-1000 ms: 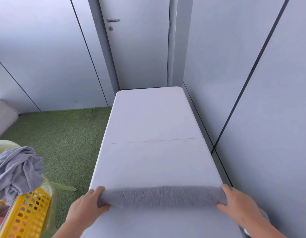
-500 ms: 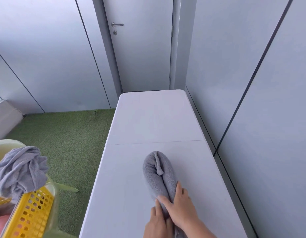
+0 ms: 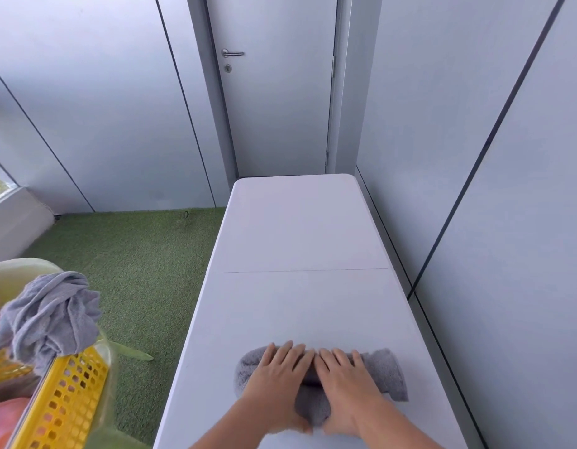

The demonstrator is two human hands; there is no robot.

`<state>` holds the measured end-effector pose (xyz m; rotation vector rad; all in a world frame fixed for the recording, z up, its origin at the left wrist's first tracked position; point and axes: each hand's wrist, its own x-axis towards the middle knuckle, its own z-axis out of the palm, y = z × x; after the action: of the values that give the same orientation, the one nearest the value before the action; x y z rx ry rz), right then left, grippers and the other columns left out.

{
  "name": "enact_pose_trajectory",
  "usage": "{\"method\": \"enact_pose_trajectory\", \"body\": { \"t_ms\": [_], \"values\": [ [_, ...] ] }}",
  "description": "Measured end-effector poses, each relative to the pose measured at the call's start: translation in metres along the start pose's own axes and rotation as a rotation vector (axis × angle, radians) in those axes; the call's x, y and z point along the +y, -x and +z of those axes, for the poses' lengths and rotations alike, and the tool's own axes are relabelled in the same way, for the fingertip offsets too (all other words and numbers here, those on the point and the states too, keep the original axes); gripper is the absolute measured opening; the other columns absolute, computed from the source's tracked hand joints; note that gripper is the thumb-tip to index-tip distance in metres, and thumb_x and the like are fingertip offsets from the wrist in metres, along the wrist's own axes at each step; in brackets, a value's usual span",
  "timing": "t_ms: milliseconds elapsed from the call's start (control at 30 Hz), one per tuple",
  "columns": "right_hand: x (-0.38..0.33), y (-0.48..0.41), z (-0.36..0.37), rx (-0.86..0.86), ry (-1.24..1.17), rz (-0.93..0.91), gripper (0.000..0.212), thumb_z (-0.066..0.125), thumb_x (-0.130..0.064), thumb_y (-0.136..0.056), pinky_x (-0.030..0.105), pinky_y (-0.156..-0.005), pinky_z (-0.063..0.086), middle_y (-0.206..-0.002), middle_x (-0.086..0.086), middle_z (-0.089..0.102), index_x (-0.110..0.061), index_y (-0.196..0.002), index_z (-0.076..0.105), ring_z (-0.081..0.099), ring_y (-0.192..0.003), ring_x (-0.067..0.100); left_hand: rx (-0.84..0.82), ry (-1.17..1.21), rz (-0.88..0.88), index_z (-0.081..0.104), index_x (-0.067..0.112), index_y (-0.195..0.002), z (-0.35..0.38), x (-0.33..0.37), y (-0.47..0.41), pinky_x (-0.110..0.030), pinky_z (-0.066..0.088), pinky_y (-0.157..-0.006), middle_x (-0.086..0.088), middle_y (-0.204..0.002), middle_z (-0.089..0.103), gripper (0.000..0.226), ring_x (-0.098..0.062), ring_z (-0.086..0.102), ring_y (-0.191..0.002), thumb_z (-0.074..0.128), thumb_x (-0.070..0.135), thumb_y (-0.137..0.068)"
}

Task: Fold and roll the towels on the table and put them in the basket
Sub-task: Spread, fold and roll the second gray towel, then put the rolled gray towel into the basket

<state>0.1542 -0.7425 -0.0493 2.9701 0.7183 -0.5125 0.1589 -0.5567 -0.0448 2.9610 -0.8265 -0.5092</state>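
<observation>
You see bright, even daylight with a cool tint, only soft shadows under each hand (image 3: pixel 277 380), and wide-angle bending at the edges.

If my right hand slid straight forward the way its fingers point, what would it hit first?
Past the grey towel under the right hand, only bare table shows; the way looks free to its far end.

A long white folding table (image 3: pixel 297 228) carries one grey rolled towel (image 3: pixel 386 367) near its front end.

fluffy cloth towel (image 3: pixel 386 367), smooth matt table (image 3: pixel 300 228)
</observation>
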Motion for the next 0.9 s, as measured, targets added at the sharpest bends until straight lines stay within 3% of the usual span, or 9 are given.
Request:
{"method": "enact_pose_trajectory", "body": {
  "t_ms": [100, 167, 233, 367, 567, 900],
  "values": [
    [0.033, 0.019, 0.002, -0.041, -0.058, 0.075, 0.131, 0.072, -0.065, -0.053, 0.056, -0.115, 0.012, -0.157, -0.003, 0.014, -0.034, -0.153, -0.007, 0.02, -0.142, 0.027, -0.025, -0.014, -0.041, -0.013, 0.046, -0.154, -0.003, -0.025, 0.01, -0.052, 0.004, -0.122, 0.008, -0.166, 0.002, 0.134, -0.027, 0.004, -0.152, 0.073, 0.077, -0.056],
    [0.056, 0.035, 0.005, -0.056, -0.119, 0.179, 0.131, 0.065, -0.067, -0.048, 0.05, -0.111, 0.023, -0.151, -0.006, 0.023, -0.041, -0.152, -0.009, 0.028, -0.136, 0.025, -0.02, 0.036, -0.124, -0.014, 0.057, -0.148, -0.004, -0.045, 0.023, -0.053, 0.03, -0.112, 0.01, -0.161, 0.008, 0.131, -0.029, 0.024, -0.142, 0.073, 0.076, -0.051],
    [0.063, 0.042, 0.006, -0.059, -0.17, 0.224, 0.124, 0.063, -0.063, -0.052, 0.041, -0.099, 0.037, -0.141, -0.007, 0.031, -0.039, -0.154, -0.004, 0.036, -0.126, 0.021, -0.025, 0.087, -0.164, -0.015, 0.066, -0.143, -0.006, -0.048, 0.033, -0.044, 0.046, -0.095, 0.01, -0.151, 0.018, 0.127, -0.027, 0.038, -0.123, 0.073, 0.067, -0.052],
    [0.053, 0.038, 0.001, -0.032, -0.216, 0.176, 0.107, 0.063, -0.05, -0.066, 0.03, -0.08, 0.041, -0.132, -0.004, 0.036, -0.032, -0.154, 0.006, 0.038, -0.118, 0.02, -0.008, 0.115, -0.216, -0.008, 0.066, -0.143, -0.009, -0.034, 0.045, -0.035, 0.047, -0.08, 0.008, -0.139, 0.027, 0.116, -0.025, 0.041, -0.11, 0.07, 0.057, -0.057],
    [0.025, 0.014, -0.052, 0.089, -0.154, 0.023, 0.099, 0.058, -0.055, -0.067, 0.03, -0.078, 0.044, -0.125, -0.008, 0.038, -0.037, -0.152, 0.01, 0.038, -0.116, 0.017, 0.138, 0.126, -0.396, 0.002, 0.057, -0.147, -0.032, -0.047, 0.102, -0.035, 0.048, -0.076, 0.007, -0.135, 0.031, 0.11, -0.025, 0.043, -0.107, 0.07, 0.058, -0.061],
    [-0.174, -0.033, -0.144, 0.259, -0.079, -0.301, 0.099, 0.056, -0.057, -0.063, 0.031, -0.076, 0.048, -0.122, -0.008, 0.041, -0.04, -0.15, 0.014, 0.041, -0.113, 0.016, 0.319, 0.047, -0.724, 0.001, 0.056, -0.148, -0.059, -0.133, 0.303, -0.045, 0.053, -0.087, 0.001, -0.141, 0.03, 0.112, -0.032, 0.044, -0.117, 0.07, 0.066, -0.061]
  ]
}}
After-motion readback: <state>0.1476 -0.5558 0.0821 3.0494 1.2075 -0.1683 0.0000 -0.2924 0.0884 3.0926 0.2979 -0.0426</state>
